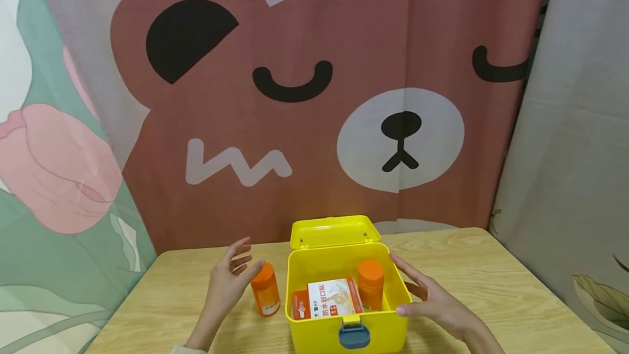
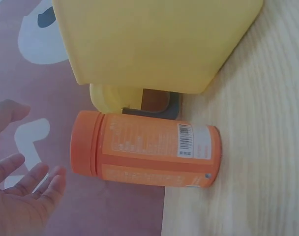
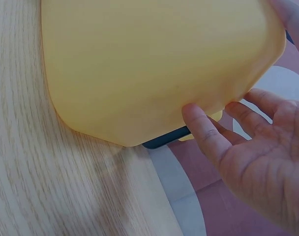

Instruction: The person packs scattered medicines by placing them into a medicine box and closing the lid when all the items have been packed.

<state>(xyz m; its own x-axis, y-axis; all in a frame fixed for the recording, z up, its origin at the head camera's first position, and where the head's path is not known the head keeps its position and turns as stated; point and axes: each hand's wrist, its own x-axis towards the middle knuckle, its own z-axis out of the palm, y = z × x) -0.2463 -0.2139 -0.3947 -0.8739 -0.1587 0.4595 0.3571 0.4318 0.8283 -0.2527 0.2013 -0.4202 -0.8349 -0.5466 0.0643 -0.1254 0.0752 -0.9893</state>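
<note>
A yellow lidded box point(image 1: 314, 337) stands on the table with its lid point(image 1: 334, 232) tipped back. Inside it lie a white-and-orange carton of adhesive bandages point(image 1: 334, 298) and an upright orange bottle point(image 1: 371, 285). Another orange bottle point(image 2: 154, 150) stands upright on the table, just left of the yellow box. My left hand point(image 1: 228, 283) is beside this bottle's cap, fingers spread and loosely bent, with nothing in its grasp. At the yellow box's right side, my right hand point(image 1: 432, 307) rests extended fingers point(image 3: 206, 132) against the wall, its thumb near the front corner of the rim.
A grey latch point(image 1: 355, 335) hangs on the yellow box's front. The light wood table point(image 1: 491, 288) reaches back to a curtain point(image 1: 304, 135) printed with a bear's face. More curtains hang at left and right.
</note>
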